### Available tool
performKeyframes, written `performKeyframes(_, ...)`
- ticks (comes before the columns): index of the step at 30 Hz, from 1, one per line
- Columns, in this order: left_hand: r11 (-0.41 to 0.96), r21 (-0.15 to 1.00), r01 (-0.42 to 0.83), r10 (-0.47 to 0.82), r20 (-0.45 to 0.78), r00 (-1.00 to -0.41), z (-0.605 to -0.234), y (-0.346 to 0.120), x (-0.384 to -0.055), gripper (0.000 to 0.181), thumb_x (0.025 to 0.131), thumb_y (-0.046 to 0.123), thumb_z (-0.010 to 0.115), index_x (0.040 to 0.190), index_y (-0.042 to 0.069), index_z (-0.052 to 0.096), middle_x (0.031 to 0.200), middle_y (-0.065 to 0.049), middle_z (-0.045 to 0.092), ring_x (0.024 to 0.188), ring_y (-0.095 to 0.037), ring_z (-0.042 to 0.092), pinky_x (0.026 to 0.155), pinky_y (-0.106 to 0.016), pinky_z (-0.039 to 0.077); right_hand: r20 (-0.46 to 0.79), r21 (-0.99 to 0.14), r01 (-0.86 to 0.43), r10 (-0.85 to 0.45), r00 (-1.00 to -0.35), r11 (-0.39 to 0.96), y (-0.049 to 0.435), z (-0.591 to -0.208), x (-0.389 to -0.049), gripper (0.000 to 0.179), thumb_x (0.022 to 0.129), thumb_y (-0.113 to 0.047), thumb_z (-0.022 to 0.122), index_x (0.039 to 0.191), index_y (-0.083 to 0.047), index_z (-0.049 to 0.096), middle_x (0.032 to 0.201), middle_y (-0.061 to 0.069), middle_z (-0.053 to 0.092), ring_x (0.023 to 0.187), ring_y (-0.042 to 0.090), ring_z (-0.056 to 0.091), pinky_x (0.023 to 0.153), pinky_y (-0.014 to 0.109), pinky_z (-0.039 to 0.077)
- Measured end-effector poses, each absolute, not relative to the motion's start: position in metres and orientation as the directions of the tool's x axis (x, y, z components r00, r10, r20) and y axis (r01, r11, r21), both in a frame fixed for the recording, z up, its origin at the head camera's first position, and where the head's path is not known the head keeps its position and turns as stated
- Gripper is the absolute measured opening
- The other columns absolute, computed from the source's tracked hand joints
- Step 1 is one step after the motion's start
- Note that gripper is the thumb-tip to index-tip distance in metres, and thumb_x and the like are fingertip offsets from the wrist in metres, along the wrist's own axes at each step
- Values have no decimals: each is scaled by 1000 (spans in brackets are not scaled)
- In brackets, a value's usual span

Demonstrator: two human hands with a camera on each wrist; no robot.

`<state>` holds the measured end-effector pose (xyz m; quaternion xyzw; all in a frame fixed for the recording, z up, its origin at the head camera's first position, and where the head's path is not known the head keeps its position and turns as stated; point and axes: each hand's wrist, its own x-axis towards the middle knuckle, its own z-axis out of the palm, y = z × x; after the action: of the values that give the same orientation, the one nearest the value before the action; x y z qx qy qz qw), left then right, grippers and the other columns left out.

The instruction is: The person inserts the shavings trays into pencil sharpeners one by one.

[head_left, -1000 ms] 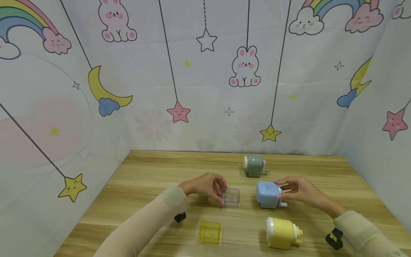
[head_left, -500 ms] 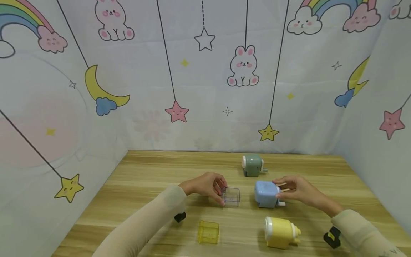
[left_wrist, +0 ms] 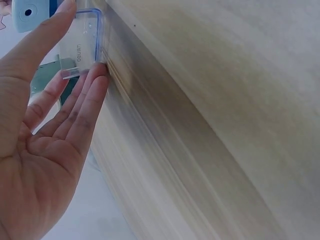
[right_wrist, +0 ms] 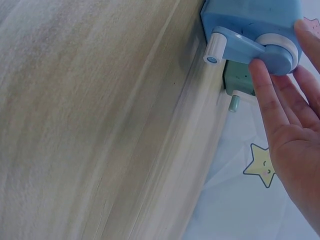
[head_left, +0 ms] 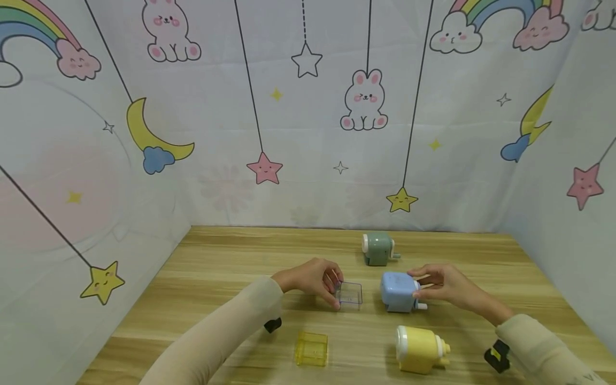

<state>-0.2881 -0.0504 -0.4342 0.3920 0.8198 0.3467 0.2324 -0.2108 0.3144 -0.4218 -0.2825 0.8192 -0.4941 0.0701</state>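
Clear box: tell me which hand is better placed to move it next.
Probably the left hand: it pinches the clear box, while the right hand grips the blue sharpener.

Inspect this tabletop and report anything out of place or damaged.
Nothing looks spilled or damaged. The clear plastic box and see-through yellow plastic box look odd: they are apart from, and left of, the blue plastic crank sharpener and yellow plastic sharpener, perhaps as detached trays.

Container (head_left: 351, 293) left of middle sharpener (head_left: 397, 290)
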Motion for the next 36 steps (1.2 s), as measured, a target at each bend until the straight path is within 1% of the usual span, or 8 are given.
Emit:
performKeyframes(7,449,740,501,811,-102,-576,-435,-47,-289,49,73,17,92,112,3,65,100,-5,69,80,-10,68,72,-21,57,165,-848,-395,-534,-829,352,316,-421,-210,45,89,-5,76,126,14,59,128,37,55,106,11,66,84,29,58)
performKeyframes(17,456,725,516,813,-104,-573,-433,-40,-290,50,72,17,92,112,4,65,100,-5,69,81,-8,68,73,-19,56,174,-835,-412,-537,-826,363,316,-421,-211,44,89,-5,76,125,14,59,128,38,55,106,10,66,84,28,58)
performKeyframes(26,451,728,516,816,-103,-569,-436,-33,-291,50,72,19,93,111,5,66,99,-1,69,81,-7,68,73,-19,56,148,-843,-385,-527,-837,376,316,-419,-210,46,89,-7,76,127,14,58,129,36,55,107,19,67,85,28,57)
performKeyframes(36,449,733,511,816,-103,-569,-436,-27,-289,50,72,17,92,111,3,65,100,-5,69,80,-7,68,73,-19,56,150,-844,-385,-525,-838,373,315,-421,-211,46,88,-6,76,125,15,59,128,36,56,106,12,67,85,28,57)
